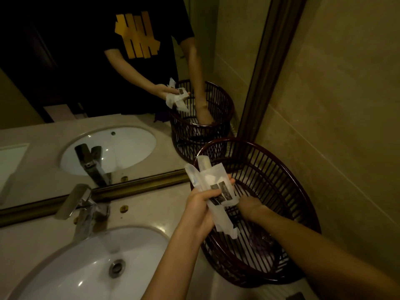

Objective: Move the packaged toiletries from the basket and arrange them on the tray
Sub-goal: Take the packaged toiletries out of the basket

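Note:
A dark slatted basket [287,176] stands on the counter in the right corner, against the wall and mirror. My left hand [200,210] grips a bunch of white packaged toiletries [213,191] with dark labels, held over the basket's left rim. My right hand [251,205] reaches down inside the basket, its fingers hidden behind the packets. More pale and purplish packets [263,242] lie on the basket floor. No tray is in view.
A white sink [71,276] with a metal faucet [83,205] is set in the beige counter to the left. A framed mirror [134,184] runs along the back and reflects the person, basket and sink. A tiled wall [337,105] closes the right side.

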